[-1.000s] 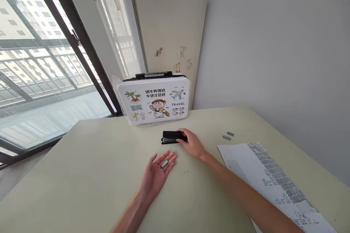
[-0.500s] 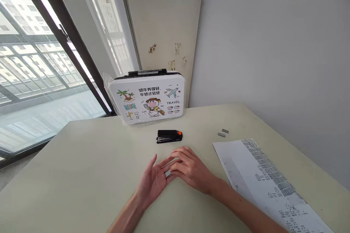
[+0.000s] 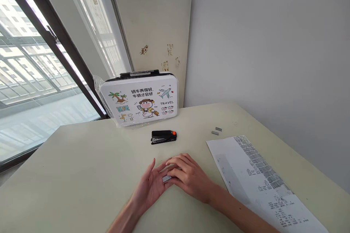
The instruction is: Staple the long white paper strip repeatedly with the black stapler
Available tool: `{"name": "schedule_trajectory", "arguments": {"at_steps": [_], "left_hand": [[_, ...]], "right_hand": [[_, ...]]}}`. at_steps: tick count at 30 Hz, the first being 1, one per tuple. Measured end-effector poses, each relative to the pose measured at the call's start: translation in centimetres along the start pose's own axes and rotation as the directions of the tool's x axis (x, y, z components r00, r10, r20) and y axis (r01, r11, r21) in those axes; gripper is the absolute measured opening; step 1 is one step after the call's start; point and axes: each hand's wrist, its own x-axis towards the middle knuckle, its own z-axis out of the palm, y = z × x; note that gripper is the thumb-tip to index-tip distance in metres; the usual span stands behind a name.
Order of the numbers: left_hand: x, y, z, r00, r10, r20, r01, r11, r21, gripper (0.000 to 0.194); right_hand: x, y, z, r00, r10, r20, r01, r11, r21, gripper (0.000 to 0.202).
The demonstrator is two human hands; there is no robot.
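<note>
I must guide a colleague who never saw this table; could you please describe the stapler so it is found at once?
On the table, look for the white suitcase with cartoon pictures. The stapler lies just in front of it. It is black with an orange-red patch near its right end, unlike the two small plain grey strips farther right.

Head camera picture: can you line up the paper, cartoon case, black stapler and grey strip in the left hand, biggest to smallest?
1. The paper and cartoon case: unsure which, because the paper lies nearer and runs out of the picture.
2. The black stapler.
3. The grey strip.
</note>
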Motion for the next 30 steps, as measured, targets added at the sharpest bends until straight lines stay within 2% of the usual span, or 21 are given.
{"name": "schedule_trajectory", "arguments": {"at_steps": [4, 7, 9, 11, 12, 14, 16, 18, 21, 23, 25, 26, 28, 30], "left_hand": [[-0.1, -0.2, -0.3, 0.998, -0.04, 0.04, 0.039, 0.999, 0.015, 0.062], [-0.1, -0.2, -0.9, 0.996, -0.065, 0.06, 0.065, 0.998, 0.011, 0.067], [-0.1, -0.1, -1.3, 0.998, -0.052, 0.037, 0.051, 0.998, 0.038, 0.068], [0.0, -0.1, -1.4, 0.999, -0.033, 0.003, 0.033, 0.997, 0.075, 0.066], [0.0, 0.0, -1.4, 1.0, -0.029, -0.011, 0.03, 0.996, 0.09, 0.066], [0.1, 0.0, -1.2, 0.999, -0.03, -0.031, 0.033, 0.993, 0.112, 0.064], [0.1, -0.1, -1.1, 0.998, -0.031, -0.047, 0.037, 0.991, 0.13, 0.062], [0.0, 0.0, -1.0, 0.998, -0.028, -0.058, 0.037, 0.989, 0.145, 0.06], [-0.2, 0.4, -1.1, 0.996, -0.004, -0.094, 0.023, 0.979, 0.201, 0.056], [-0.3, 1.0, -1.2, 0.986, 0.068, -0.151, -0.017, 0.95, 0.312, 0.05], [-0.4, 1.8, -1.3, 0.956, 0.191, -0.224, -0.053, 0.859, 0.509, 0.044], [-0.5, 2.2, -1.3, 0.932, 0.259, -0.252, -0.05, 0.782, 0.621, 0.043], [-0.8, 2.9, -1.5, 0.887, 0.371, -0.274, 0.004, 0.588, 0.809, 0.052], [-1.2, 3.7, -2.1, 0.869, 0.427, -0.251, 0.07, 0.396, 0.916, 0.059]], "right_hand": [[-0.3, 0.1, -1.1, 0.998, 0.068, -0.01, -0.067, 0.998, 0.021, 0.01], [-1.9, 3.3, -3.3, 0.973, 0.214, -0.087, -0.217, 0.976, -0.033, 0.012], [-3.8, 7.1, -5.4, 0.908, 0.366, -0.203, -0.391, 0.915, -0.102, 0.021], [-6.1, 11.2, -7.6, 0.786, 0.531, -0.317, -0.597, 0.785, -0.164, 0.032], [-7.2, 13.1, -8.5, 0.744, 0.567, -0.354, -0.648, 0.742, -0.174, 0.038], [-9.1, 16.1, -10.0, 0.698, 0.605, -0.382, -0.7, 0.689, -0.188, 0.044], [-10.3, 17.9, -10.7, 0.682, 0.626, -0.378, -0.72, 0.664, -0.201, 0.045], [-11.0, 18.7, -10.9, 0.679, 0.639, -0.362, -0.727, 0.654, -0.209, 0.043], [-12.1, 18.7, -11.3, 0.683, 0.648, -0.338, -0.725, 0.658, -0.203, 0.041], [-13.6, 18.2, -12.1, 0.684, 0.653, -0.326, -0.725, 0.661, -0.194, 0.042], [-15.8, 17.4, -13.2, 0.665, 0.674, -0.322, -0.743, 0.644, -0.185, 0.044], [-17.1, 17.1, -13.9, 0.641, 0.695, -0.325, -0.763, 0.623, -0.175, 0.044], [-19.8, 16.4, -15.2, 0.567, 0.751, -0.339, -0.818, 0.561, -0.126, 0.046], [-21.9, 15.8, -16.2, 0.513, 0.791, -0.334, -0.849, 0.524, -0.064, 0.047]]}}
